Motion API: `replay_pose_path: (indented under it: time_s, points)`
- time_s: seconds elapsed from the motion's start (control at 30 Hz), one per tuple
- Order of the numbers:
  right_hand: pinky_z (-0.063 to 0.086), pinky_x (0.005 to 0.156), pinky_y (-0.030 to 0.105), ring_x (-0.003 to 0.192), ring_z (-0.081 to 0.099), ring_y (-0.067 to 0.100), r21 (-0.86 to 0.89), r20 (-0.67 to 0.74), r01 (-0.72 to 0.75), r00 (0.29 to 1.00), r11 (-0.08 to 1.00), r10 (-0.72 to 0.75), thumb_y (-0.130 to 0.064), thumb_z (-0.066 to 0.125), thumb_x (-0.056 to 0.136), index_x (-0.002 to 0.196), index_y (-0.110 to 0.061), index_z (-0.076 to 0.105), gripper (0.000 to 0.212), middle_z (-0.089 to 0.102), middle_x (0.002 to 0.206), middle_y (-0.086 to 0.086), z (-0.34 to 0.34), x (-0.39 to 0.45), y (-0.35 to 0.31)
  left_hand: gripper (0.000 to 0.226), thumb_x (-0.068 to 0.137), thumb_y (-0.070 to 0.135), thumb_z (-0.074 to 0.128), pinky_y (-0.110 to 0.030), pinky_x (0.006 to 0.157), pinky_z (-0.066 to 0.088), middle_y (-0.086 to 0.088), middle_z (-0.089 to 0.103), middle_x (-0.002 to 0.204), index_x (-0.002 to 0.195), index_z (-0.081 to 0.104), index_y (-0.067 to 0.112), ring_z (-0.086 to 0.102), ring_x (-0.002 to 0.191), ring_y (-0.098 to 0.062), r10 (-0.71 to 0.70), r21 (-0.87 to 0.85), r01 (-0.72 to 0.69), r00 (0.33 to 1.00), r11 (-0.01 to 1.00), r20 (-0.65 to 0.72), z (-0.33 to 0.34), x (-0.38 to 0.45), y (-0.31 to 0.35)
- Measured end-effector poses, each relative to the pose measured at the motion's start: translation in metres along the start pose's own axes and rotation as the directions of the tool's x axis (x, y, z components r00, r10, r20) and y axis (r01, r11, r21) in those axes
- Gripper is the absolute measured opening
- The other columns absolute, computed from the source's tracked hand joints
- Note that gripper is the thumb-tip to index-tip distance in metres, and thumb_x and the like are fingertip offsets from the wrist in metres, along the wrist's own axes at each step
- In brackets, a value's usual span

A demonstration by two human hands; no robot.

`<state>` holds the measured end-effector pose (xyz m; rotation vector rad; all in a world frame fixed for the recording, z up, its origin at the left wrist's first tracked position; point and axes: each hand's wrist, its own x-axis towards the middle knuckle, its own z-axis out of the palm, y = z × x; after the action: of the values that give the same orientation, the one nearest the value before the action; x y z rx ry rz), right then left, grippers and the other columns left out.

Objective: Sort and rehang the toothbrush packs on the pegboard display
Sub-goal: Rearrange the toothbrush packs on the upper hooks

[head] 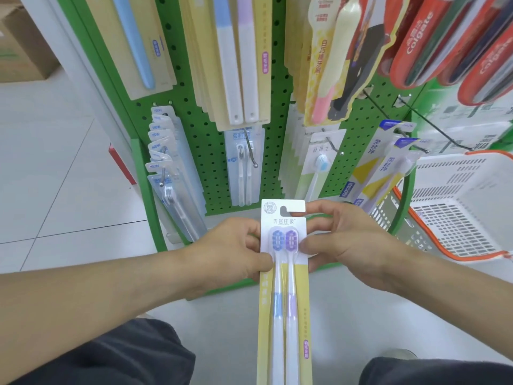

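I hold a two-brush pack, yellow and white card with a blue and a purple toothbrush, upright in front of the green pegboard. My left hand pinches its left edge near the brush heads. My right hand grips the right edge, fingers reaching behind the card's hook slot. Matching yellow packs hang on the board above. Other packs hang on pegs: clear ones at the left, a single clear pack in the middle, a blue-brush pack and yellow-white boxes to the right.
A white plastic basket with orange rim stands at the right, beside the display. Red Colgate packs hang top right. A long bare peg juts out at the right. Cardboard boxes sit on the tiled floor far left. My knees are below.
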<state>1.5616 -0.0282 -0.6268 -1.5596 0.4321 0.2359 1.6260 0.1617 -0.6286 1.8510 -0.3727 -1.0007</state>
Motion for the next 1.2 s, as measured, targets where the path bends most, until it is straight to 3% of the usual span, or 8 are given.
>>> replay_pose_path:
  time_s: [0.17,0.3,0.4,0.67,0.83,0.97,1.1,1.2]
  points:
    - [0.064,0.066,0.040,0.075,0.072,0.026,0.057,-0.034,-0.030,0.999,0.998,0.032,0.021,0.062,0.082,0.115,-0.001,0.063,0.040,0.076,0.087,0.013,0.007,0.000,0.007,0.014,0.097,0.001,0.058,-0.032,0.070,0.064,-0.012,0.078,0.088,0.111,0.059,0.002,0.077,0.081,-0.027,-0.040,0.024,0.039,0.999,0.999,0.030,0.003,-0.003,-0.001]
    - [0.065,0.071,0.041,0.080,0.074,0.029,-0.034,0.087,-0.085,0.992,0.996,0.087,0.010,0.059,0.092,0.116,0.003,0.064,0.026,0.077,0.098,0.019,0.013,-0.004,0.014,0.024,0.094,-0.007,0.057,-0.028,0.061,0.061,-0.009,0.078,0.084,0.116,0.060,0.003,0.076,0.072,-0.019,-0.014,-0.003,0.014,1.000,1.000,-0.019,0.002,-0.004,-0.001]
    - [0.065,0.071,0.042,0.082,0.074,0.030,-0.135,0.168,-0.053,0.983,0.989,0.076,0.006,0.054,0.096,0.112,-0.001,0.071,0.024,0.077,0.100,0.018,0.017,-0.005,0.017,0.027,0.095,-0.006,0.056,-0.034,0.071,0.064,-0.007,0.079,0.089,0.117,0.062,0.009,0.077,0.079,-0.021,-0.011,-0.026,0.010,0.999,1.000,-0.036,0.003,-0.003,-0.001]
    - [0.065,0.064,0.041,0.075,0.074,0.028,-0.133,0.150,-0.017,0.988,0.991,0.037,0.008,0.056,0.095,0.105,0.003,0.071,0.019,0.076,0.095,0.021,0.014,-0.003,0.014,0.015,0.098,0.012,0.063,-0.041,0.079,0.063,-0.011,0.079,0.094,0.113,0.066,0.013,0.077,0.084,-0.026,-0.023,-0.081,0.018,0.998,0.997,-0.057,0.004,-0.001,0.002]
    - [0.064,0.064,0.038,0.081,0.076,0.029,-0.130,0.194,-0.034,0.979,0.991,0.059,0.012,0.059,0.091,0.107,0.000,0.072,0.024,0.074,0.103,0.023,0.015,-0.006,0.014,0.016,0.097,0.012,0.065,-0.031,0.069,0.063,-0.005,0.079,0.086,0.112,0.065,0.016,0.076,0.075,-0.018,0.008,-0.047,-0.010,0.999,0.999,-0.040,0.005,-0.004,-0.002]
    - [0.064,0.076,0.046,0.090,0.076,0.032,-0.162,0.208,-0.019,0.977,0.987,0.053,0.010,0.060,0.089,0.112,-0.002,0.070,0.028,0.072,0.110,0.022,0.015,-0.008,0.013,0.010,0.097,0.011,0.065,-0.029,0.068,0.060,-0.001,0.079,0.085,0.102,0.066,0.020,0.075,0.076,-0.016,0.063,0.008,-0.062,0.986,0.998,-0.155,0.004,-0.003,0.001]
    - [0.064,0.075,0.042,0.082,0.075,0.024,-0.207,0.328,-0.051,0.937,0.977,0.119,0.001,0.066,0.093,0.115,-0.005,0.069,0.024,0.077,0.103,0.014,0.019,-0.013,0.010,0.009,0.093,0.015,0.069,-0.029,0.071,0.055,-0.002,0.079,0.087,0.101,0.067,0.019,0.075,0.083,-0.022,0.132,0.031,-0.129,0.936,0.991,-0.325,0.001,-0.001,0.004]
    - [0.065,0.074,0.046,0.087,0.076,0.029,-0.227,0.323,-0.011,0.943,0.974,0.085,-0.001,0.072,0.091,0.114,-0.003,0.071,0.023,0.076,0.103,0.018,0.022,-0.014,0.012,0.009,0.093,0.017,0.069,-0.032,0.073,0.055,-0.003,0.079,0.088,0.100,0.065,0.021,0.075,0.082,-0.023,0.124,0.039,-0.118,0.933,0.992,-0.339,0.001,-0.001,0.005]
